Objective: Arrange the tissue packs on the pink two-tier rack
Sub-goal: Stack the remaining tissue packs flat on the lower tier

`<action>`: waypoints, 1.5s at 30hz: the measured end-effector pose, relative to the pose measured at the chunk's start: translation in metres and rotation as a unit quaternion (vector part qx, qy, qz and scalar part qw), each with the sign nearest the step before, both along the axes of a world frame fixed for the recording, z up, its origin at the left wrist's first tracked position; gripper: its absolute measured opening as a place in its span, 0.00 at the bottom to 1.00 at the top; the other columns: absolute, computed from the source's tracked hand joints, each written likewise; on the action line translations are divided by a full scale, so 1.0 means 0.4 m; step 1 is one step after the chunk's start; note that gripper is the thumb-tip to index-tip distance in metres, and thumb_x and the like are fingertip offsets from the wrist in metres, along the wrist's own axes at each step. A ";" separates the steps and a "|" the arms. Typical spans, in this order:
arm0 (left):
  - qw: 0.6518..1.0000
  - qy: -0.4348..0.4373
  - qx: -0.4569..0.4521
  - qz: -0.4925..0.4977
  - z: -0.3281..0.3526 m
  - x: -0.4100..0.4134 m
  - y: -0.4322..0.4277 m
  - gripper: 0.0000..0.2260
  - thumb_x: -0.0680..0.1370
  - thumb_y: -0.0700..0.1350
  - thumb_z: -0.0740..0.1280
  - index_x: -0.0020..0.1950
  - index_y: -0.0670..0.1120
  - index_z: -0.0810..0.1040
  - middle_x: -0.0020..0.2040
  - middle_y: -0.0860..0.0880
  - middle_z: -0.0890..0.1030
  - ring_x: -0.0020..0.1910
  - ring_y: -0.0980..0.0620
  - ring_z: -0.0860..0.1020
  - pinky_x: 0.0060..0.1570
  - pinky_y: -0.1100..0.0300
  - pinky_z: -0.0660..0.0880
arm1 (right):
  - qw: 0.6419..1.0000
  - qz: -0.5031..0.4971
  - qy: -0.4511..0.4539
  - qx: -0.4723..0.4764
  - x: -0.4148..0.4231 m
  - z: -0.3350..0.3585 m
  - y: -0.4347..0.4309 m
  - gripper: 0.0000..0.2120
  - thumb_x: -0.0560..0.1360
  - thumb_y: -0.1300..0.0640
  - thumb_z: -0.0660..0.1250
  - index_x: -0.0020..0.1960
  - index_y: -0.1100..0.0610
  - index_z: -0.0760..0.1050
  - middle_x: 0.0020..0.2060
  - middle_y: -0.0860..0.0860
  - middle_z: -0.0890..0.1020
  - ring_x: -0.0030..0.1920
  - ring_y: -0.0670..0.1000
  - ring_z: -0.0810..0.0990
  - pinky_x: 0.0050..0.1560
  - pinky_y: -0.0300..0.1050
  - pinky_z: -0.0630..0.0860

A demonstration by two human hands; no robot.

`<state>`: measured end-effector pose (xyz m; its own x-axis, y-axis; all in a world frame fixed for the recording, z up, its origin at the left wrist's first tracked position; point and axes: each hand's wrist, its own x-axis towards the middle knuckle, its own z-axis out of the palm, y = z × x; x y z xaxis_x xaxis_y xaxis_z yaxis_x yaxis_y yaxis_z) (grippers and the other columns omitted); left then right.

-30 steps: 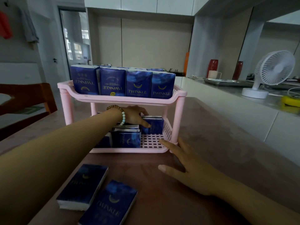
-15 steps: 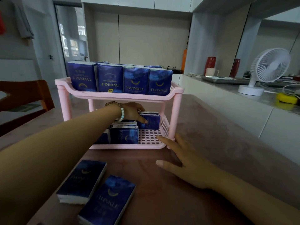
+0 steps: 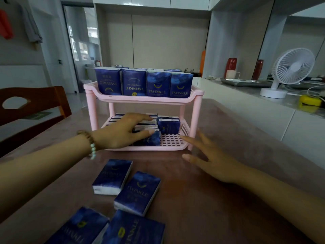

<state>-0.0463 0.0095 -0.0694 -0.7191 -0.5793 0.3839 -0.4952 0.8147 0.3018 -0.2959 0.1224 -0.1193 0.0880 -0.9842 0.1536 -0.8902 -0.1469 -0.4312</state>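
On the lower tier of the pink rack, the left hand lays spread fingers across the standing tissue packs, seemingly pressing, not gripping. Squeeze them snug and upright; the right hand, open and empty beside the rack, can brace it.

Single head view — looks forward and down, close over table, facing rack

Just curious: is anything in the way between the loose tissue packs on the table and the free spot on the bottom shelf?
Only the rack's low front rim lies between the loose packs and the bare grid. The right hand is spread by that corner; the left hand rests on shelved packs beside it.
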 end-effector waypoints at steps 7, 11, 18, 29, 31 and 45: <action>0.999 0.028 0.036 -0.027 -0.039 0.161 0.143 0.26 0.69 0.72 0.56 0.58 0.57 0.75 0.54 0.64 0.76 0.57 0.65 0.72 0.56 0.76 0.66 | 0.991 -0.053 -0.105 -0.066 0.088 0.010 0.092 0.29 0.65 0.33 0.58 0.64 0.38 0.65 0.72 0.41 0.52 0.69 0.41 0.57 0.71 0.44 0.56; 0.994 -0.013 0.110 0.007 -0.064 0.218 0.181 0.26 0.67 0.71 0.57 0.61 0.61 0.73 0.53 0.66 0.74 0.53 0.68 0.72 0.48 0.79 0.68 | 0.984 -0.028 -0.164 -0.060 0.179 -0.003 0.111 0.31 0.59 0.28 0.60 0.56 0.44 0.74 0.58 0.41 0.64 0.64 0.43 0.65 0.71 0.44 0.61; 0.973 0.004 0.228 0.046 -0.078 0.219 0.210 0.20 0.62 0.66 0.61 0.50 0.63 0.65 0.49 0.68 0.67 0.45 0.78 0.72 0.41 0.81 0.69 | 0.987 0.014 -0.144 0.068 0.283 0.004 0.092 0.20 0.62 0.37 0.73 0.51 0.44 0.79 0.54 0.46 0.72 0.59 0.46 0.70 0.64 0.44 0.68; 0.919 0.229 0.320 -0.014 -0.103 0.223 0.187 0.18 0.73 0.42 0.67 0.60 0.48 0.66 0.55 0.43 0.82 0.52 0.44 0.82 0.49 0.42 0.79 | 0.899 0.088 -0.429 -0.027 0.285 0.003 0.079 0.12 0.71 0.62 0.69 0.54 0.54 0.75 0.51 0.51 0.82 0.50 0.44 0.81 0.54 0.40 0.78; 0.923 0.230 0.308 0.000 -0.108 0.212 0.190 0.15 0.74 0.47 0.68 0.56 0.45 0.67 0.52 0.40 0.82 0.52 0.41 0.81 0.50 0.37 0.77 | 0.877 0.061 -0.476 -0.032 0.270 0.004 0.072 0.15 0.68 0.57 0.70 0.55 0.53 0.75 0.54 0.54 0.82 0.52 0.51 0.81 0.52 0.47 0.79; 0.924 0.208 0.307 -0.094 -0.104 0.146 0.239 0.17 0.69 0.37 0.73 0.56 0.38 0.74 0.54 0.40 0.80 0.54 0.43 0.80 0.55 0.50 0.78 | 0.905 0.088 -0.415 0.017 0.247 0.022 0.093 0.22 0.63 0.48 0.74 0.54 0.51 0.72 0.53 0.52 0.82 0.57 0.51 0.80 0.60 0.55 0.75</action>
<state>0.0122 0.1050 -0.1111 -0.6932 -0.6599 0.2896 -0.0999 0.4860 0.8682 -0.1973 0.1597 -0.1106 0.1116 -0.9715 0.2091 -0.2218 -0.2294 -0.9477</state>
